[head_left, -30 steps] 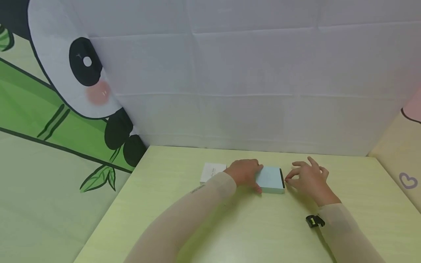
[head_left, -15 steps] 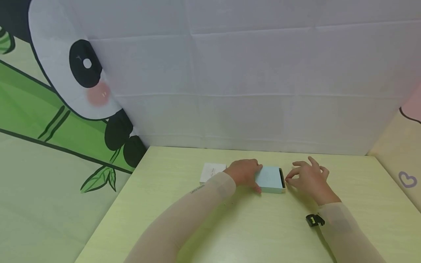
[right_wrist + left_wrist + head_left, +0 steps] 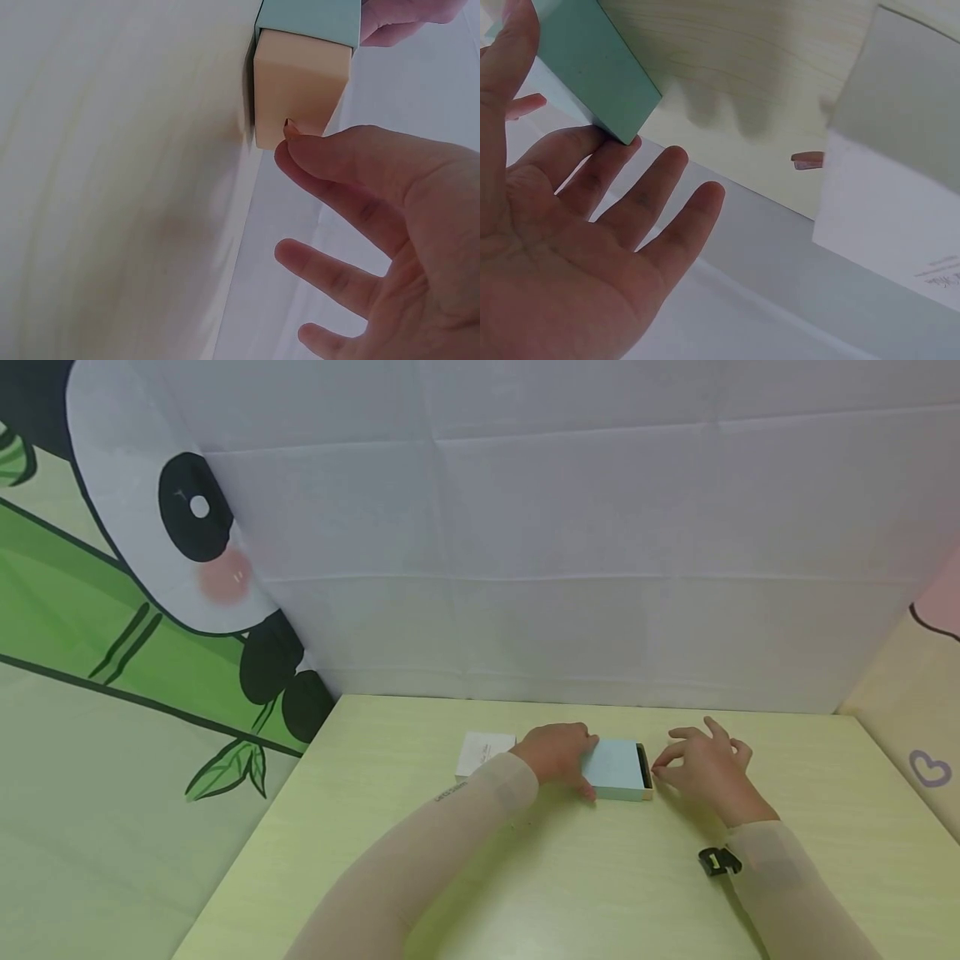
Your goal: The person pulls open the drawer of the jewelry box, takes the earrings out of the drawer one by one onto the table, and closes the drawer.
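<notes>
A pale teal drawer-style box lies on the table. Its peach inner drawer sticks a little out of the teal sleeve on the right, and a dark strip of its inside shows in the head view. With thumb and fingertips, my left hand grips the left end of the sleeve at its sides. My right hand pinches a small ribbon pull tab on the drawer's end face between thumb and index finger, the other fingers spread.
A white box with small print stands left of the teal box, partly behind my left wrist. In the left wrist view a small brownish tab pokes out beside it. A white cloth backdrop rises at the table's back edge.
The drawer has slid slightly to the right out of the sleeve, with my right hand shifting right a touch. My left hand stays in place on the sleeve.
</notes>
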### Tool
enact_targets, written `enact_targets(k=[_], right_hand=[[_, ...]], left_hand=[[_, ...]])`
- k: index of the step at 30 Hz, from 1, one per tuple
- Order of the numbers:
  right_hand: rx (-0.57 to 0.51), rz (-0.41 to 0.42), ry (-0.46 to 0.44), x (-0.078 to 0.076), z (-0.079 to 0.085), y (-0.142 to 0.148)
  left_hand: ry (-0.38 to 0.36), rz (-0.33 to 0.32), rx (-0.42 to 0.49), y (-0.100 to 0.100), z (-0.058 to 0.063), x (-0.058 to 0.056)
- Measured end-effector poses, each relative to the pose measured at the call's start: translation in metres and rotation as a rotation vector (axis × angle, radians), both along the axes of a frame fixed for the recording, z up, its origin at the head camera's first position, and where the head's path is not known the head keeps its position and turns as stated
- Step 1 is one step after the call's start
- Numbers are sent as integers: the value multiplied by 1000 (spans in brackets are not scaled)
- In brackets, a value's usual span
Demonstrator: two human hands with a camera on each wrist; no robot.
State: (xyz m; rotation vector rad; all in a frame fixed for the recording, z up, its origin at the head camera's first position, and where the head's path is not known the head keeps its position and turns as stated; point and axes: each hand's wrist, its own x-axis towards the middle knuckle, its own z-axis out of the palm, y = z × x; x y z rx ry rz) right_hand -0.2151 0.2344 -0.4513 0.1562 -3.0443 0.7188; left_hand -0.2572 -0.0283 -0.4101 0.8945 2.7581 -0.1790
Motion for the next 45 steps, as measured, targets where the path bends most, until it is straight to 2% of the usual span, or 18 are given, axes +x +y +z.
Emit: enact_targets(k=[17, 45], right_hand=[[10, -1, -6, 4, 8, 0], [7, -4, -18, 4, 10, 6]], left_hand=[[-6, 4, -5, -1, 4, 4], [-19, 16, -12, 2, 6, 4]])
